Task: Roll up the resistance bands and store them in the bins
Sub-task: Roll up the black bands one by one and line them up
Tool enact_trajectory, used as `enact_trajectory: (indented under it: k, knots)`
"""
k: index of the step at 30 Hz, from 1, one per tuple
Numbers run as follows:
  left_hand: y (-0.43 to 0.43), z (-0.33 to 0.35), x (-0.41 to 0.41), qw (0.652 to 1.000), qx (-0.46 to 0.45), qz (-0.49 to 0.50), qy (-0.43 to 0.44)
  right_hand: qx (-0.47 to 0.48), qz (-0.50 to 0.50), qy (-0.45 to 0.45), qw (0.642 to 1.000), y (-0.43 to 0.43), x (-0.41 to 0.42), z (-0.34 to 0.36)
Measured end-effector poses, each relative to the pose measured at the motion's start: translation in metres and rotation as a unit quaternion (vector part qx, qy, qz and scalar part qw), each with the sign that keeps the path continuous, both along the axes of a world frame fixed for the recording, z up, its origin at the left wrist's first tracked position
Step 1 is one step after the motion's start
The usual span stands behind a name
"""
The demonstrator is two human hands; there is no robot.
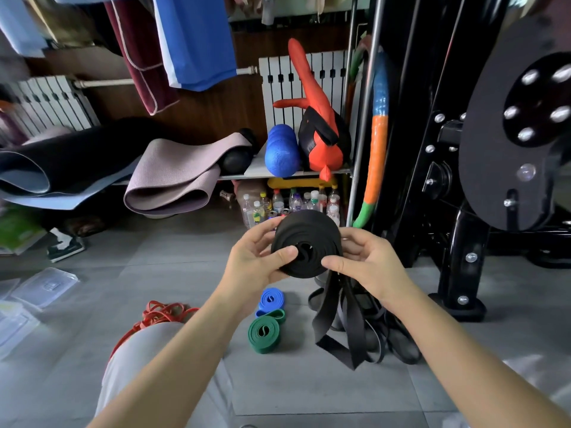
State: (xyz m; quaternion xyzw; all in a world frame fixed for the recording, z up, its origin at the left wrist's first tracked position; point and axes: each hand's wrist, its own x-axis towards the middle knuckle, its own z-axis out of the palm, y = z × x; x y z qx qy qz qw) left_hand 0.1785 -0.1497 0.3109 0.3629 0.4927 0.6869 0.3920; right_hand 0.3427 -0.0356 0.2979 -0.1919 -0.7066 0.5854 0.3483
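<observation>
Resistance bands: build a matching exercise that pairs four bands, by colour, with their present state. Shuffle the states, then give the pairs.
Bands:
1. black band
2. blue band
3. green band
4. red band

States:
A. rolled, on the floor, the roll nearer the person
B. unrolled, a loose tangle on the floor
C. partly rolled, gripped by left hand and right hand, tail hanging
D. rolled, on the floor, the farther roll

Pairs: 1-C, 2-D, 3-A, 4-B

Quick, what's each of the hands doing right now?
Left hand: grips the black band roll, thumb on its face.
Right hand: grips the same roll from the other side.
</observation>
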Motion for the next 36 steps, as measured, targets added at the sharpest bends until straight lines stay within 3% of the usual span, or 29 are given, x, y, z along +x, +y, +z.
enact_trajectory:
  k: [3,4,6,10,12,13,17,19,22,25,27,31,36]
  knots:
    - [0.003,-0.005,0.006,0.999,-0.029,-0.015,-0.017,0.006,-0.006,-0.002,1.000,0.004,0.001,0.006]
    - [0.003,-0.003,0.004,0.998,-0.056,-0.016,0.034,0.005,-0.006,-0.010,1.000,0.006,0.002,0.007]
    - [0.005,0.007,-0.005,0.969,-0.100,0.002,0.226,0.012,-0.002,-0.039,0.999,0.008,0.005,0.010]
    - [0.008,0.029,-0.014,0.823,-0.110,-0.050,0.555,0.026,0.032,-0.118,0.992,0.010,0.004,0.016]
    - [0.013,0.036,-0.012,0.744,-0.120,-0.098,0.649,0.012,0.044,-0.127,0.991,0.009,0.000,0.016]
    - [0.014,0.038,-0.012,0.726,-0.121,-0.109,0.668,0.005,0.045,-0.126,0.991,0.008,-0.002,0.014]
    - [0.013,0.040,-0.021,0.754,-0.122,-0.118,0.634,-0.067,0.044,-0.092,0.993,0.006,-0.003,-0.010]
    - [0.010,0.039,-0.026,0.781,-0.127,-0.090,0.605,-0.074,0.051,-0.123,0.988,0.010,0.004,-0.033]
    - [0.006,0.047,-0.033,0.809,-0.107,-0.045,0.577,-0.065,0.050,-0.248,0.965,0.017,0.026,-0.079]
    - [0.005,0.061,-0.040,0.838,-0.084,-0.011,0.539,-0.013,0.055,-0.434,0.899,0.017,0.044,-0.123]
    - [0.003,0.068,-0.044,0.851,-0.077,0.016,0.519,0.037,0.017,-0.507,0.861,0.017,0.046,-0.142]
    - [-0.003,0.075,-0.055,0.865,-0.063,0.052,0.495,-0.001,-0.054,-0.436,0.898,0.014,0.034,-0.155]
    - [-0.016,0.077,-0.075,0.841,-0.097,0.101,0.522,0.011,-0.213,-0.393,0.894,0.007,0.027,-0.153]
